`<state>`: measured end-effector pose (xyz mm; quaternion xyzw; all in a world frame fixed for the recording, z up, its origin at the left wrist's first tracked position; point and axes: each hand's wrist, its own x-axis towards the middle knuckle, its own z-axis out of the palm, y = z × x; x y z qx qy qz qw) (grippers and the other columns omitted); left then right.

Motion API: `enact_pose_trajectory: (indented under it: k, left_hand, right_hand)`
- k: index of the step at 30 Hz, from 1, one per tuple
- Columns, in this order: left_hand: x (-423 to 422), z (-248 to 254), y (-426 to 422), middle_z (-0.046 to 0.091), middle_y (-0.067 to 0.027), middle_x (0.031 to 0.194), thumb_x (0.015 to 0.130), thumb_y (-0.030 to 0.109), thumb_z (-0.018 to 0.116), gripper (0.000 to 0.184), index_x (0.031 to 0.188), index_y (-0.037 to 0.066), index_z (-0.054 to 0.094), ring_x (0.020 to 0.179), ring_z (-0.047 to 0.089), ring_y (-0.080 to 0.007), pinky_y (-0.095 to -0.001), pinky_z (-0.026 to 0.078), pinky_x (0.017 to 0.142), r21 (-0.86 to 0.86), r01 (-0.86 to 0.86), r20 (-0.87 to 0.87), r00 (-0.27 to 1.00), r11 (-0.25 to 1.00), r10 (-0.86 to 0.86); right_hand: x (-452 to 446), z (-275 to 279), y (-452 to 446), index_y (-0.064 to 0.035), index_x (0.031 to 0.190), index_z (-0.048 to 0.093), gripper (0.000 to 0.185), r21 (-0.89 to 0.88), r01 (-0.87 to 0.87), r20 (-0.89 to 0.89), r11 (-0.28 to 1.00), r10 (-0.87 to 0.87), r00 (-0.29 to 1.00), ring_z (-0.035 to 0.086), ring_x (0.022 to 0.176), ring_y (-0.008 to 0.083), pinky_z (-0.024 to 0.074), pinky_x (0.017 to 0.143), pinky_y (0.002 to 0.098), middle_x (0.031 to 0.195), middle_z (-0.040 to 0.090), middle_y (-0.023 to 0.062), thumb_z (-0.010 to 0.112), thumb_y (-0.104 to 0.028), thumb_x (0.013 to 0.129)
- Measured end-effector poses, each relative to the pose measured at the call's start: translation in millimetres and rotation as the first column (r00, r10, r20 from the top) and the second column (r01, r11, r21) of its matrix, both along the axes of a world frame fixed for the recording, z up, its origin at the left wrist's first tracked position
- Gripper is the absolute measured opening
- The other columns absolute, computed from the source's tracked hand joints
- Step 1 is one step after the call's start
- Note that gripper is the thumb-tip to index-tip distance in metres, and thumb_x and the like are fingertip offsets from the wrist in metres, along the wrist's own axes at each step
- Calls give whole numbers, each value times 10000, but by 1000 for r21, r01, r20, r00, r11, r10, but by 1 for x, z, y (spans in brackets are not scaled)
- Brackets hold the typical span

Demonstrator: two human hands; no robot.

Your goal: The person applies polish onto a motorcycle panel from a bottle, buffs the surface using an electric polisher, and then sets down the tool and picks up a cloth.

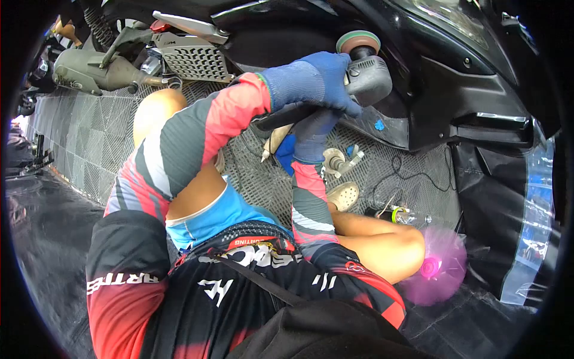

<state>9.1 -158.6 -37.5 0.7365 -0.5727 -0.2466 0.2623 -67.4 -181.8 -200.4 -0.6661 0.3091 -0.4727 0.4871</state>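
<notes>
A black polisher [371, 81] with a round green-edged, reddish-brown pad [357, 43] is held against or very near the glossy black bodywork [269, 42] of a motorbike. My left hand [320, 81], in a blue knit glove, is wrapped round the polisher's head. Below it, my right hand [314, 134], also in a blue glove, is closed round the polisher's dark body; its fingers are partly hidden by the left hand and the tool. A small blue scrap [379, 125] lies on the lower black panel.
An exhaust [95, 72] and a perforated metal guard [194, 58] are at upper left. Around my legs on the grey tiled floor [78, 137] are a white-tipped bottle [275, 143], a cable [418, 175] and a clear bottle [412, 218]. A pink translucent round object [442, 269] is beside my right knee.
</notes>
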Motion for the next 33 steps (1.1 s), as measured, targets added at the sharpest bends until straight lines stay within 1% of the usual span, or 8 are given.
enact_pose_trajectory:
  k: [3,7,14,17,19,22,25,33]
  left_hand:
    - [10,2,20,699,-250,1045,603,649,837,935,1162,-62,604,1004,693,-373,-420,544,892,-102,-45,65,997,994,52]
    - [19,2,43,692,-226,1099,635,566,864,902,1253,-22,568,1033,690,-354,-410,535,933,-43,-108,76,991,993,111]
    - [24,-2,51,685,-254,1047,615,678,817,961,1186,-52,561,1000,693,-374,-415,548,907,-117,-123,97,986,985,135]
    - [19,7,38,705,-212,1127,646,534,874,939,1315,-29,534,1044,701,-321,-392,539,973,-95,-102,74,991,990,109]
    - [17,12,28,707,-198,1138,656,515,875,913,1325,-10,544,1054,698,-309,-393,535,979,-61,-60,28,998,996,62]
    - [19,0,10,673,-237,1139,598,693,820,1008,1246,-34,563,1099,663,-352,-404,523,970,-134,28,6,1000,991,-28]
    - [11,-6,-7,664,-243,1161,600,703,814,1011,1246,-34,563,1120,652,-355,-405,513,983,-96,60,-28,998,994,-63]
    - [-19,-13,-59,671,-254,1142,585,732,804,1055,1232,-68,573,1086,666,-365,-400,524,957,-28,155,39,987,987,-154]
  right_hand:
    - [7,1,10,-3,1434,379,558,-61,-15,-65,998,11,998,512,1285,243,461,1046,390,1397,482,156,500,-374,1035]
    - [11,-5,16,2,1428,385,560,-163,-34,-173,986,5,985,515,1282,243,463,1042,390,1394,485,158,503,-377,1034]
    - [11,-15,20,11,1417,394,563,-340,-49,-320,939,-66,945,519,1275,244,467,1035,391,1390,489,161,510,-383,1032]
    - [5,0,15,14,1414,396,564,-402,-44,-369,915,-118,922,521,1273,244,468,1032,391,1388,490,162,511,-385,1031]
    - [0,34,15,-50,1450,479,548,77,-105,11,991,104,994,485,1367,297,397,1115,433,1456,521,166,589,-312,981]
    - [-3,-13,-6,52,1356,422,557,13,69,106,998,-70,992,566,1193,263,496,984,389,1301,541,179,539,-376,1021]
    - [-13,31,-6,52,1360,410,562,-22,3,85,1000,-1,996,544,1224,262,475,1010,395,1312,523,174,540,-376,1020]
    - [-28,28,-30,33,1386,393,590,188,134,211,973,-173,962,509,1268,255,430,1078,395,1363,481,176,509,-418,1023]
